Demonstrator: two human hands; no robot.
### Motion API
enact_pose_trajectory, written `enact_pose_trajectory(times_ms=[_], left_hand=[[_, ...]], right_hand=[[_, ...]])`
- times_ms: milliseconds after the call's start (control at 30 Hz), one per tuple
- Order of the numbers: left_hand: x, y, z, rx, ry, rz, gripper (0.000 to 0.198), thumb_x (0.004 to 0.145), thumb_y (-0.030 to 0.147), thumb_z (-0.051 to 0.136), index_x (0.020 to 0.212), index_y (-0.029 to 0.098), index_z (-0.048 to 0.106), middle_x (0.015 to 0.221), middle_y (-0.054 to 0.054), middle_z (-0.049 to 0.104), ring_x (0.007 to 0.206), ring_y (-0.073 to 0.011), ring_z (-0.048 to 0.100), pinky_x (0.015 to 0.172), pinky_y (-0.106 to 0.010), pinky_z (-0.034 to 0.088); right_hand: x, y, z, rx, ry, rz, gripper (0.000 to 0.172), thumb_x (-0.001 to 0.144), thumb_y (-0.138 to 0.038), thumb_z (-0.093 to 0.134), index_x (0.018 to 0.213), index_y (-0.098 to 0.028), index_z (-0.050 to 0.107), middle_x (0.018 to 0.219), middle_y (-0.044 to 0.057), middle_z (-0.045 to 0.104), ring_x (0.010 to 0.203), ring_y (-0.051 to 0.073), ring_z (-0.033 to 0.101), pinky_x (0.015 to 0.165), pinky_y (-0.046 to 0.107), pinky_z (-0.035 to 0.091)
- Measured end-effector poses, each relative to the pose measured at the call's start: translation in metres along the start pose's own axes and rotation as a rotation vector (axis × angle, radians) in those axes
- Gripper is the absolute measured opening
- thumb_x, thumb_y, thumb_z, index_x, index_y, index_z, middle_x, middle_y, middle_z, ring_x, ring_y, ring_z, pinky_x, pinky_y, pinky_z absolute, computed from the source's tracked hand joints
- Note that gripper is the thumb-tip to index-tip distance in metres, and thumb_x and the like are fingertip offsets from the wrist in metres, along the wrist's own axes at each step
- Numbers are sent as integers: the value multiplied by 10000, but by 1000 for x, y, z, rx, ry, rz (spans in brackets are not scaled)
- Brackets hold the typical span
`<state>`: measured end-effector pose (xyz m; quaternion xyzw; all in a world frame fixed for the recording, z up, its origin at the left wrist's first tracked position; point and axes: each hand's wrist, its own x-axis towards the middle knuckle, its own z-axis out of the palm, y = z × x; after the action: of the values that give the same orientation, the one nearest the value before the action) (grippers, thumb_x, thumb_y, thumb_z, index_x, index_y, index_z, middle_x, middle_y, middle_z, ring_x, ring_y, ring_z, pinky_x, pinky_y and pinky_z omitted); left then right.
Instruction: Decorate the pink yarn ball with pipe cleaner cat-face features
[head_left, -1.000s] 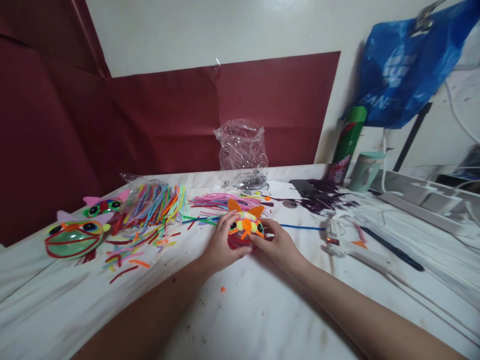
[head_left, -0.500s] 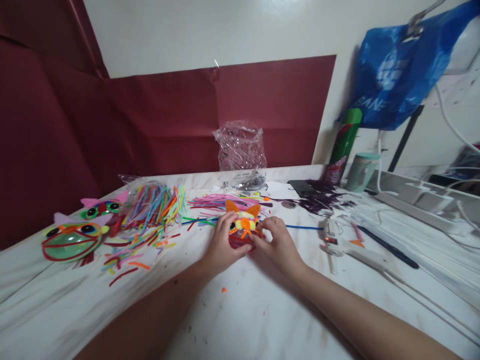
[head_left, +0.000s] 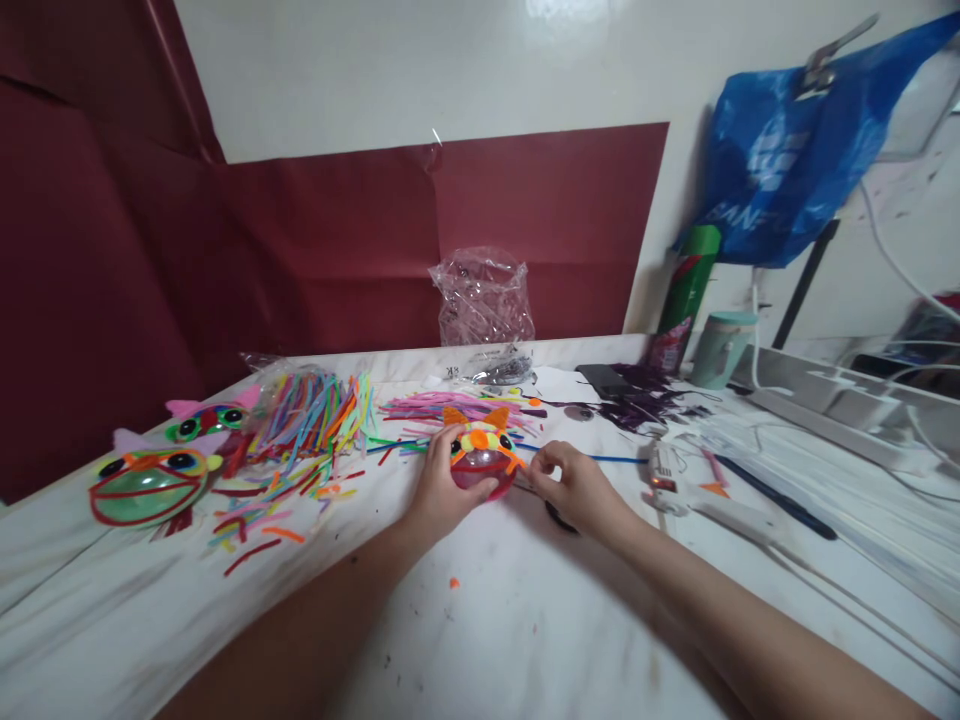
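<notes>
My left hand [head_left: 441, 490] is wrapped round the left side of a clear reddish ball-shaped craft animal [head_left: 480, 478]. The animal has fuzzy orange ears, black eyes, yellow cheeks and an orange nose. Orange pipe cleaner strips [head_left: 512, 458] spread from its face toward the right. My right hand [head_left: 576, 485] is closed in a pinch just right of the ball, its fingertips at the end of an orange strip; whether they grip it is too small to tell. Under that hand a black curved object [head_left: 559, 518] shows in part, mostly hidden.
Two finished-looking balloon-like animals, a green one [head_left: 150, 490] and a red one [head_left: 214, 422], stand at left by a pile of pipe cleaners [head_left: 307, 415]. A glue gun [head_left: 720, 510], black stick [head_left: 776, 495] and power strip [head_left: 847, 400] lie right. Behind sits a clear plastic bag [head_left: 484, 295].
My right hand has moved off the ball's front to its right side, uncovering the face and orange strips. The black curved object now shows below that hand. My left hand keeps its hold.
</notes>
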<state>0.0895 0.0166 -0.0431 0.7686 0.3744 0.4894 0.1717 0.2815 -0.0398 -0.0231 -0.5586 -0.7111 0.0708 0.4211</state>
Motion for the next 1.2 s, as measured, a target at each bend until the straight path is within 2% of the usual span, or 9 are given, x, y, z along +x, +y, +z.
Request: enact_pose_trajectory(times_ms=[133,267,467,633,700,767,967,1067,1200], left_hand=[[1,-2,1,29,-31,33,679,630,211,726,1217,224,384,1268,-101,475,1224,-277,443,1012,-457,395],[4,-4,2,49,-6,86,608,663,243,699,1197,229,408,1251,-98,483,1220,-288,447,1022,-490,383],[10,-7,2,72,-6,116,586,696,322,680,1211,241,412,1241,-94,494,1191,-300,470,994,-508,414],[8,-7,2,94,12,138,584,695,328,691,1204,242,418,1228,-96,499,1181,-301,478,988,-511,420],[5,-5,3,91,19,157,588,682,308,703,1192,234,419,1227,-100,496,1184,-298,474,993,-504,417],[3,-4,3,73,8,152,597,684,286,705,1196,230,405,1240,-105,484,1198,-291,464,997,-488,417],[-2,-2,4,60,-14,114,675,643,260,744,1215,217,387,1262,-113,468,1212,-277,450,1017,-468,401],[-3,0,3,56,-4,133,674,645,259,742,1218,217,390,1263,-115,471,1214,-279,448,1017,-473,400],[-4,1,3,43,-14,149,694,640,232,737,1235,222,381,1285,-122,450,1236,-294,427,1033,-492,382]], right_hand=[[2,6,3,-65,-136,18,173,738,-158,567,570,-183,598,543,18,627,490,150,534,476,236,369],[9,-1,-12,-161,-110,33,201,817,-178,521,666,-172,654,682,47,685,608,154,583,558,231,399],[23,13,-84,-356,42,154,271,914,-254,389,897,-171,646,808,44,701,698,145,619,596,216,422],[-19,60,-129,-571,-6,223,122,734,-139,542,724,-192,651,745,64,682,729,211,612,611,269,418],[-41,77,-132,-602,-66,209,62,681,-163,606,639,-203,627,657,65,657,699,233,606,603,287,417],[-58,95,-129,-604,-122,171,126,683,-179,608,565,-218,586,611,63,633,663,241,598,627,317,420],[-70,144,-118,-689,-155,118,76,727,-199,576,765,-233,632,880,153,638,753,280,611,676,389,449],[-71,151,-114,-667,-112,114,132,727,-150,548,805,-231,618,874,168,605,742,280,620,695,403,469],[-75,135,-113,-664,12,128,167,744,-159,500,863,-253,570,940,188,566,794,290,609,705,406,474]])
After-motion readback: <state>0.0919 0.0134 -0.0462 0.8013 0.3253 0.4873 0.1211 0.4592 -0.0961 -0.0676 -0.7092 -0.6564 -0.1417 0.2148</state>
